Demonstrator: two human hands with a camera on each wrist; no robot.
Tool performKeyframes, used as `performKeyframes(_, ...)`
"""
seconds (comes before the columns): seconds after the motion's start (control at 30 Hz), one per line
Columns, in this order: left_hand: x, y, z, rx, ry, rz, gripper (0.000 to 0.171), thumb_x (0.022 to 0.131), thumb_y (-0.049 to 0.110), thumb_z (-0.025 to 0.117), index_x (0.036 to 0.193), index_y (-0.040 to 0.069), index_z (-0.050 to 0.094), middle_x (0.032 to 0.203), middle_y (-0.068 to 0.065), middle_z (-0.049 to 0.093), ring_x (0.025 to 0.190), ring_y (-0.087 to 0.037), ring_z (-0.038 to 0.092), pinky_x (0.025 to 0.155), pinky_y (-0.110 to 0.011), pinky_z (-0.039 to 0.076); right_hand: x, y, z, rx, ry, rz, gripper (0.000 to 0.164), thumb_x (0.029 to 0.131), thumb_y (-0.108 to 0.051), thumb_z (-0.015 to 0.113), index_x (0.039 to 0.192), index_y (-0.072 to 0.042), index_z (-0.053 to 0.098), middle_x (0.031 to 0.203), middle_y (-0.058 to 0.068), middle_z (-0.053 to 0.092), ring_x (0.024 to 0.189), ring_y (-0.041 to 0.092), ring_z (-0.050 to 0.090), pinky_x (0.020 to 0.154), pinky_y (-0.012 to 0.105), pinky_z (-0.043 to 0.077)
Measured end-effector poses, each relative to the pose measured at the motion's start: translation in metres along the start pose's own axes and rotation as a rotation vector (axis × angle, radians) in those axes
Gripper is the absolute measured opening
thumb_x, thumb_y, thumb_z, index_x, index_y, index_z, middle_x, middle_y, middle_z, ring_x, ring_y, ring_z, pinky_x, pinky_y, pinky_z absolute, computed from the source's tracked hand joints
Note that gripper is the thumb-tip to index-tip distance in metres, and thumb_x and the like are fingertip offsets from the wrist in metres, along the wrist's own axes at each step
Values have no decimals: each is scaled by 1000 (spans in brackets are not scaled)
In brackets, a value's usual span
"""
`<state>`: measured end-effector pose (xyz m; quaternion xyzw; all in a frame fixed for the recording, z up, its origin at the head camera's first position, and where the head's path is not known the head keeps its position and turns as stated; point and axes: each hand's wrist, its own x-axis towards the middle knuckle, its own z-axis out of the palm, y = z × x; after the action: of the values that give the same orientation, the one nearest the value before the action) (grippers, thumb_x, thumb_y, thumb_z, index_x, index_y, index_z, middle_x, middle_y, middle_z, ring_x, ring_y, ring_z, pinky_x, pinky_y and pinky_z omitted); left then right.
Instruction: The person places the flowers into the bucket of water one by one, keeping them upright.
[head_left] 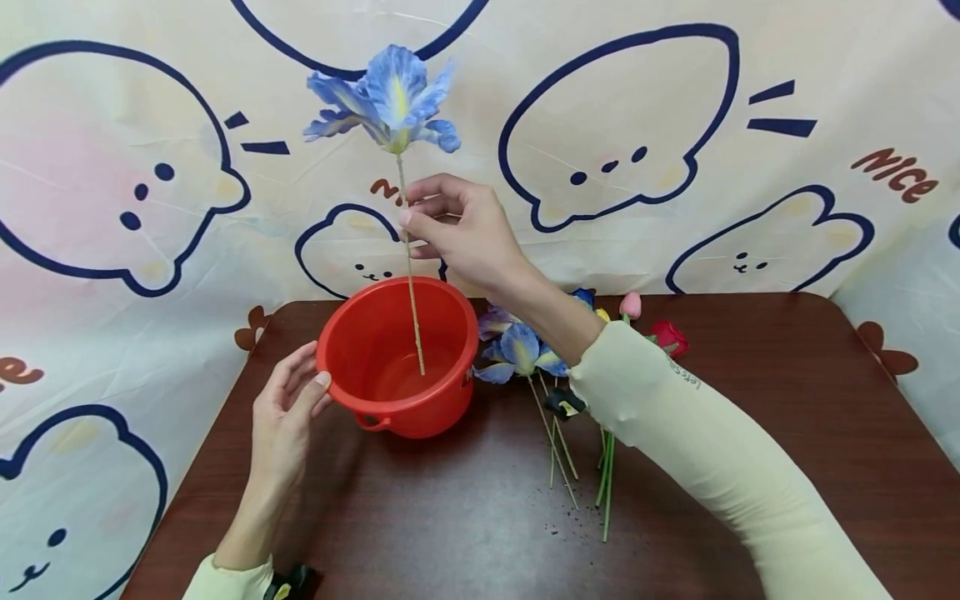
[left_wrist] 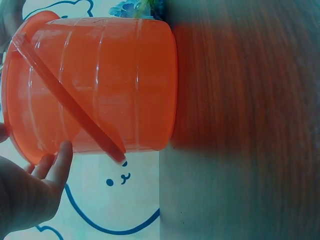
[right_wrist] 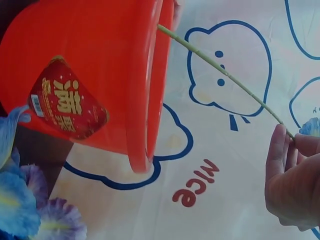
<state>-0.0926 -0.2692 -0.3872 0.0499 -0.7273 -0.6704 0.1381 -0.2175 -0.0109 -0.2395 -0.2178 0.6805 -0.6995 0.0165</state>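
Note:
A blue artificial iris stands upright over the red plastic bucket. My right hand pinches its thin stem between thumb and fingertips, below the bloom. The stem's lower end reaches down past the bucket's rim in the head view; the right wrist view shows that end at the opening. At the bucket's left side, my left hand holds the rim, thumb at the edge and fingers against the outer wall. The bucket sits upright on the table, its handle hanging down along the side.
On the brown table, right of the bucket, lie several artificial flowers: a blue iris, a pink tulip and a red rose among them. My right forearm partly covers them. A cartoon-printed cloth hangs behind the table.

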Motion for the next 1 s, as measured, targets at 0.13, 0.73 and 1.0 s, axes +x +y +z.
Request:
performKeyframes(0.13,0,1,1,6,-5,-11,49,108,15,63,156,10,52,137,0,66,117,-9,70,90,-17,62,2,7,5,-5,-9,12,28,103,-5,70,131,-1,68,105,16,71,103,36,77,81,40,69)
performKeyframes(0.73,-1,-1,1,37,3,3,49,108,13,63,156,10,52,135,1,66,117,-7,70,89,-17,62,9,48,30,-10,-68,153,28,102,-4,71,130,-2,71,112,20,76,95,26,77,86,41,68)
performKeyframes(1.0,0,-1,1,34,9,-2,49,108,13,63,156,11,52,136,1,66,118,-8,71,90,-17,62,10,64,39,-27,-118,199,25,102,-4,71,127,1,69,113,23,76,87,20,75,92,49,66)
